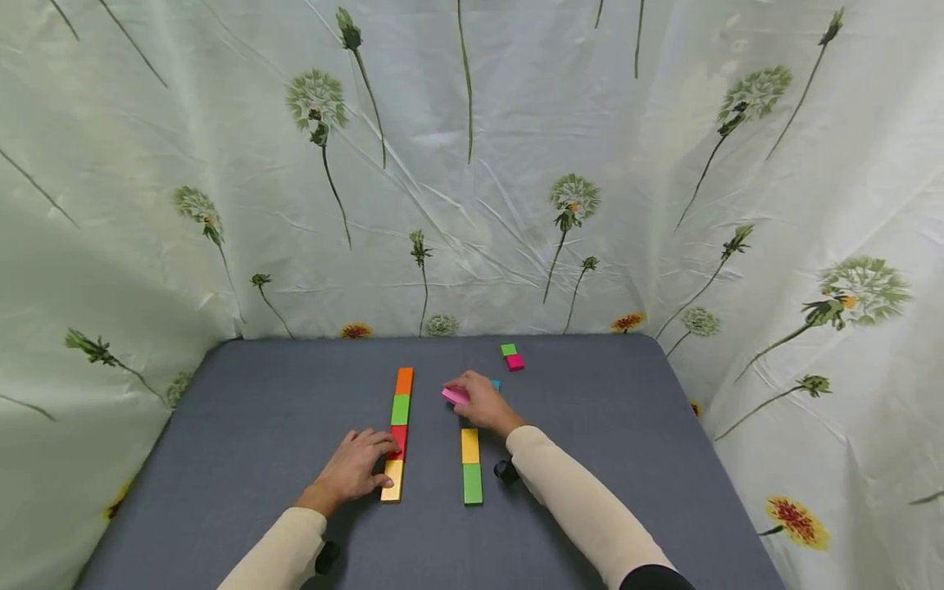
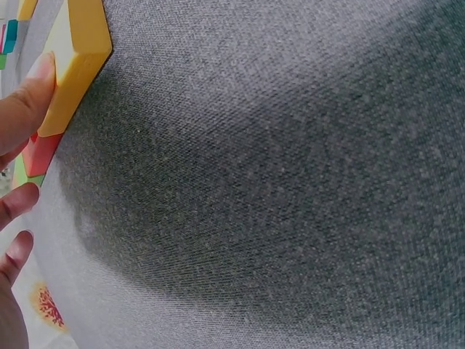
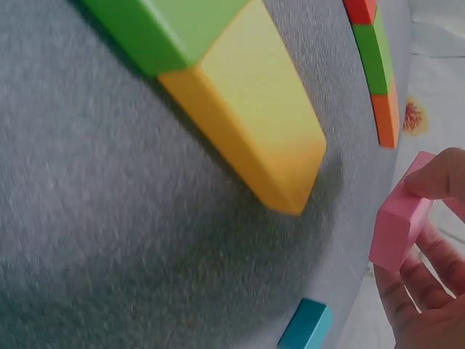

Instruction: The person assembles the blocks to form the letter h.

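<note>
A pink block (image 1: 453,396) is pinched between the thumb and fingers of my right hand (image 1: 485,403); in the right wrist view the pink block (image 3: 396,229) is held above the tabletop. My left hand (image 1: 352,467) rests at the near end of a row of blocks: its thumb touches the yellow block (image 1: 392,485) and its fingertips reach the red block (image 1: 399,432). Further along that row lie a green block (image 1: 401,410) and an orange block (image 1: 405,381). Nearer than the right hand, a second yellow block (image 1: 470,447) adjoins another green block (image 1: 473,484).
A blue block (image 3: 305,324) lies beyond the right hand, mostly hidden in the head view. Toward the back edge sit a small green block (image 1: 509,350) and a magenta block (image 1: 515,362), touching. The grey tabletop (image 1: 295,393) meets a flower-printed curtain (image 1: 487,205).
</note>
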`<state>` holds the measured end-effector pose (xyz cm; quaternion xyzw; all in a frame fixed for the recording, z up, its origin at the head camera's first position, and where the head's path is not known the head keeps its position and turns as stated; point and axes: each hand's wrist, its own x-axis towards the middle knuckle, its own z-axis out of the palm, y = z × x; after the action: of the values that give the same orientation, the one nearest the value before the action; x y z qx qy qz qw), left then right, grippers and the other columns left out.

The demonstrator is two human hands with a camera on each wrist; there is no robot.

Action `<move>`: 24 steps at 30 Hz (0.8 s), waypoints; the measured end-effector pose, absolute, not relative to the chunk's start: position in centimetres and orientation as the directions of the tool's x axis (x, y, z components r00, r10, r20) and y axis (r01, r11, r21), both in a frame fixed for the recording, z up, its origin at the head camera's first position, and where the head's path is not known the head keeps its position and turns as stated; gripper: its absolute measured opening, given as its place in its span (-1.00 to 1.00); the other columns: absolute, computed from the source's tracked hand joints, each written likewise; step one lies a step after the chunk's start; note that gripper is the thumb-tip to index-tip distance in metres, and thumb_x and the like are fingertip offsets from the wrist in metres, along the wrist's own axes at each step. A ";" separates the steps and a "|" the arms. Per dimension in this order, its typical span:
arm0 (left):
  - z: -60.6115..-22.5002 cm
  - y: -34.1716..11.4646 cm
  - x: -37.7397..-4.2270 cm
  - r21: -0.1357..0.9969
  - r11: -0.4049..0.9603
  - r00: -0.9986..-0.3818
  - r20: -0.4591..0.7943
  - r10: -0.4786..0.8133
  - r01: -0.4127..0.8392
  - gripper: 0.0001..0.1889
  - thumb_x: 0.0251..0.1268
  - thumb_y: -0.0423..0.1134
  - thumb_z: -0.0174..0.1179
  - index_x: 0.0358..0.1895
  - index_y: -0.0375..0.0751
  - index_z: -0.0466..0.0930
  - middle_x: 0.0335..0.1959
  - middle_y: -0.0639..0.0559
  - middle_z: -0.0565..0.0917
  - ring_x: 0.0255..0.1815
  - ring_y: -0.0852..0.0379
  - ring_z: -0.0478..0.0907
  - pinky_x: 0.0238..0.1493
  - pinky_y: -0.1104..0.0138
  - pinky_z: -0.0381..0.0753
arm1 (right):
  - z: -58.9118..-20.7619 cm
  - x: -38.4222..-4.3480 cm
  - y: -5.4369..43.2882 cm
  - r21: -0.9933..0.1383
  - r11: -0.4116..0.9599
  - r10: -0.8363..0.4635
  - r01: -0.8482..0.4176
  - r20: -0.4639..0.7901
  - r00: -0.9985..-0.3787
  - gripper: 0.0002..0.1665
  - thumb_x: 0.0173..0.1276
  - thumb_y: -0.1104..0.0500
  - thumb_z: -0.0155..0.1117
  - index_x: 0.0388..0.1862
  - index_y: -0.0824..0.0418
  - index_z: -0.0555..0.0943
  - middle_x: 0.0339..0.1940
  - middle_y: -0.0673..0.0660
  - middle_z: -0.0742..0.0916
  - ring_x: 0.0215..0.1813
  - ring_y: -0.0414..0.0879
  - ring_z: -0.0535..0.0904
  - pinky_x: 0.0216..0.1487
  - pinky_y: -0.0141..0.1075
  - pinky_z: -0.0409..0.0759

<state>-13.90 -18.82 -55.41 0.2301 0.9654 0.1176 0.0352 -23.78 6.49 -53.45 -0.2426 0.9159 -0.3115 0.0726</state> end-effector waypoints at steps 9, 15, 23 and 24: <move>-55.1 -18.7 -14.0 0.271 0.873 -0.898 -0.062 0.436 0.406 -0.48 -0.19 -0.01 0.54 -0.07 -0.09 0.67 -0.01 0.06 0.63 -0.01 0.06 0.45 0.01 0.11 0.34 | -53.5 -23.1 5.1 -0.612 0.693 -0.497 -0.381 -0.022 -0.868 -0.51 0.19 0.30 0.37 0.14 0.21 0.60 0.01 0.11 0.63 -0.04 -0.06 0.52 0.02 -0.23 0.49; -55.1 -18.8 -13.9 0.263 0.874 -0.897 -0.064 0.438 0.408 -0.46 -0.18 0.00 0.53 -0.05 -0.10 0.66 -0.01 0.05 0.63 0.00 0.05 0.45 0.04 0.10 0.34 | -53.7 -22.9 4.2 -0.579 0.705 -0.514 -0.410 -0.019 -0.857 -0.49 0.13 0.31 0.41 0.11 0.24 0.61 -0.01 0.10 0.65 -0.06 -0.07 0.52 0.01 -0.27 0.49; -55.0 -19.0 -14.0 0.226 0.848 -0.866 -0.036 0.498 0.479 -0.45 -0.11 0.01 0.50 0.02 -0.13 0.67 -0.01 0.05 0.61 0.00 0.03 0.46 0.02 0.07 0.35 | -54.1 -22.8 3.2 -0.564 0.707 -0.521 -0.427 -0.006 -0.854 -0.53 0.08 0.32 0.44 0.05 0.24 0.65 -0.06 0.08 0.67 -0.10 -0.10 0.53 -0.02 -0.31 0.49; -55.0 -19.0 -14.0 0.219 0.846 -0.863 -0.033 0.505 0.487 -0.45 -0.10 0.02 0.49 0.03 -0.12 0.67 -0.01 0.05 0.61 0.00 0.03 0.46 0.01 0.07 0.35 | -54.2 -22.8 3.1 -0.561 0.704 -0.525 -0.436 0.003 -0.851 -0.53 0.07 0.32 0.45 0.03 0.23 0.66 -0.07 0.08 0.68 -0.11 -0.11 0.54 -0.03 -0.32 0.49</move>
<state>-14.04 -19.00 -55.01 0.2583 0.9596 0.1022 0.0449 -22.80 3.12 -54.18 -0.2611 0.9197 -0.2824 0.0786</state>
